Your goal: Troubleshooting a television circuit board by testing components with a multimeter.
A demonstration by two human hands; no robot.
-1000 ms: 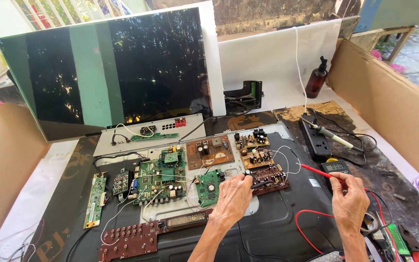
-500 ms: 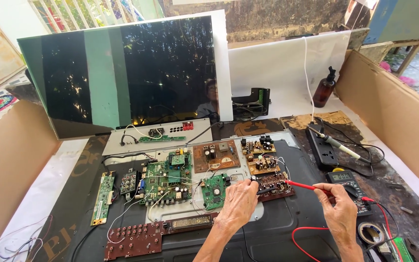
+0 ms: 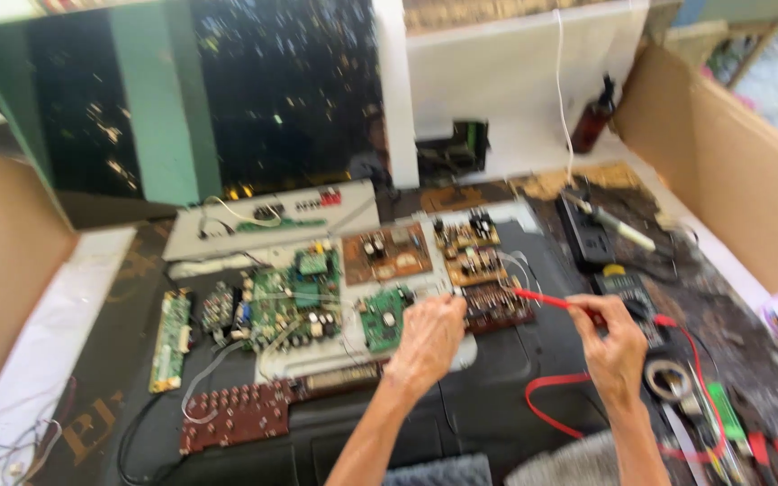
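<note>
While right hand (image 3: 617, 346) grips red probe (image 3: 542, 300) — tip seemingly at brown board (image 3: 494, 306).

Bright daylight fills the whole picture, everything looks smeared and blurry, most at the lower right, and small light spots shine on the dark screen (image 3: 227, 99) at upper left.

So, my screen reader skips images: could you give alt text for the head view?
Right hand holds a red probe to a brown circuit board; left hand rests by a small green board. More boards lie on the dark workbench.
</note>
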